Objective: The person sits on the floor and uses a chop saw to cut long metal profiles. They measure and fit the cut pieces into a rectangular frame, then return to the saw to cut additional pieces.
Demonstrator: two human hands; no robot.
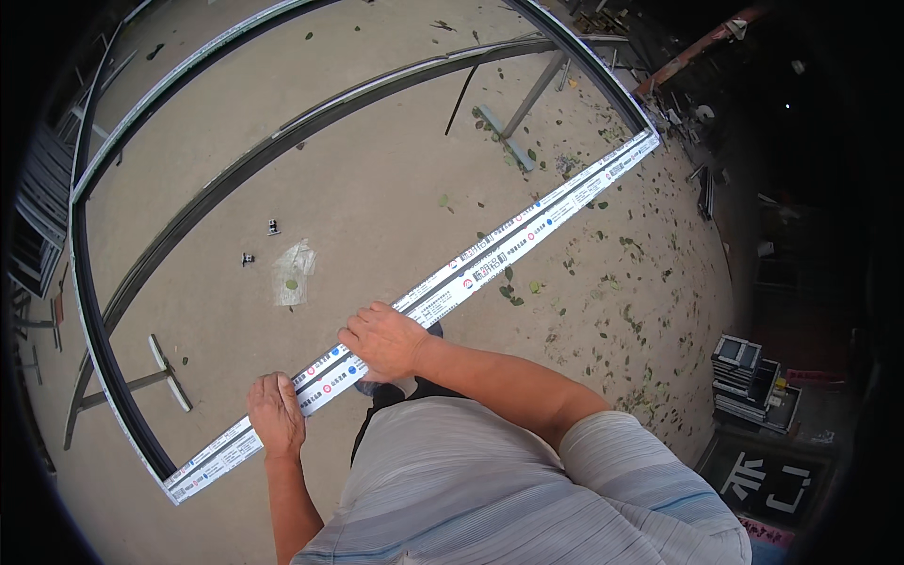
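A large rectangular window frame (565,200) spans the view, its dark profiles covered with white printed protective film. Its near rail runs slanting from lower left to upper right in front of my body. My left hand (275,414) is closed over this rail near its lower left end, fingers curled on top. Further along to the right, my right hand (384,341) also grips the rail, knuckles up. The undersides of both grips are hidden. Inside the frame's outline no glass can be made out, and the ground shows through.
Beneath the frame stands a support rack with a long dark bar (235,162) and T-shaped feet (169,373). Two small hardware pieces (273,227) and a plastic sheet (294,273) lie on the ground. Leaves are scattered at right, near stacked frames (753,381). Metal profiles (42,217) lean at left.
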